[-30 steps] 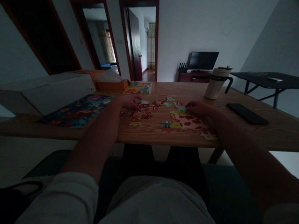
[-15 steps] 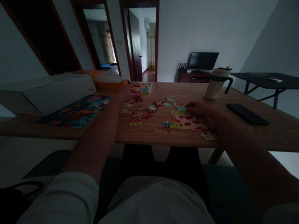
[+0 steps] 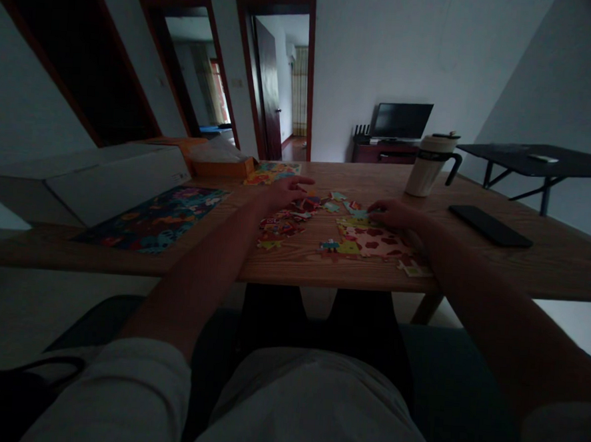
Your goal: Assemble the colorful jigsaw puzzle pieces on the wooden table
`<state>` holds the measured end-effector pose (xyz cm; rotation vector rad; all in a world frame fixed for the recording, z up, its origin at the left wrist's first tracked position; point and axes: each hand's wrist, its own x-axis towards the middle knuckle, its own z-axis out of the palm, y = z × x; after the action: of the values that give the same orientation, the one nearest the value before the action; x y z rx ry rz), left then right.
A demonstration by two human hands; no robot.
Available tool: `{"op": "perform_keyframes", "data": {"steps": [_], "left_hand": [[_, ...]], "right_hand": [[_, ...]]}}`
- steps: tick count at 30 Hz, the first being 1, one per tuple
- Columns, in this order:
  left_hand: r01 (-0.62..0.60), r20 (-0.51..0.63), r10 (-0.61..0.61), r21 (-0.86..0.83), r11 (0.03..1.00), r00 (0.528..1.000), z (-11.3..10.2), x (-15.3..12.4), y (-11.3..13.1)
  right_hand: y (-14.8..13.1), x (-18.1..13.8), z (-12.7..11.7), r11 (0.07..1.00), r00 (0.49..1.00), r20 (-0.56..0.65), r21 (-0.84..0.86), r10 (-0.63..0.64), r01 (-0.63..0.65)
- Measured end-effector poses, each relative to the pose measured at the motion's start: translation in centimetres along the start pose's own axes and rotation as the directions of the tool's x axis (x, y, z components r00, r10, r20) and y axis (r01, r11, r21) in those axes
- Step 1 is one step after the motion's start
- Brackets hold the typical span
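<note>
- Left hand (image 3: 283, 191), fingers spread and holding nothing, lay over the loose pieces (image 3: 285, 222) at table (image 3: 548, 256) centre.
- Right hand (image 3: 396, 215), grip unclear, touched the joined section (image 3: 372, 239) at 3 o'clock of the pieces.
- Mug (image 3: 429, 165) at 1 o'clock; phone (image 3: 490, 225) at 3; boards (image 3: 160, 216) at 9.

On the long wooden table (image 3: 548, 256) in front of me, a white tumbler with a dark lid and handle (image 3: 430, 165) stands upright at the far edge. A flat black phone (image 3: 490, 225) lies to its right, well apart from it. On my left rests a dark picture board printed with bright shapes (image 3: 158, 216), just beside a long white cardboard box (image 3: 98, 181). Behind that sits an orange box (image 3: 214, 159). Across the room I see a black monitor on a low cabinet (image 3: 400, 121), a dark side table (image 3: 539, 160), and two open doorways (image 3: 279, 80).
</note>
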<state>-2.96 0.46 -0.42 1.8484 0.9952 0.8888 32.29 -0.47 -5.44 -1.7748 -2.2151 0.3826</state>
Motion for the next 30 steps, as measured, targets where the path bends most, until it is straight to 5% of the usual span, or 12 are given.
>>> {"op": "perform_keyframes", "data": {"steps": [7,13,21,30], "left_hand": [[-0.054,0.069,0.038,0.247,0.967,0.997,-0.1,0.4,-0.2],[-0.068,0.052,0.058,0.214,0.974,0.997,-0.3,0.6,-0.6],[-0.048,-0.203,0.022,-0.124,0.991,0.979,-1.2,0.4,0.4],[0.113,-0.367,-0.122,-0.048,0.992,0.922,-5.4,0.2,0.0]], "right_hand": [[0.3,0.2,0.1,1.0,1.0,-0.003,0.002,0.031,-0.031],[0.2,0.1,0.1,0.999,1.0,0.006,0.02,0.03,-0.03],[0.0,0.0,-0.1,0.999,0.999,0.0,0.006,0.037,-0.037],[0.0,-0.2,-0.1,0.999,0.999,0.007,0.005,0.039,-0.039]]}}
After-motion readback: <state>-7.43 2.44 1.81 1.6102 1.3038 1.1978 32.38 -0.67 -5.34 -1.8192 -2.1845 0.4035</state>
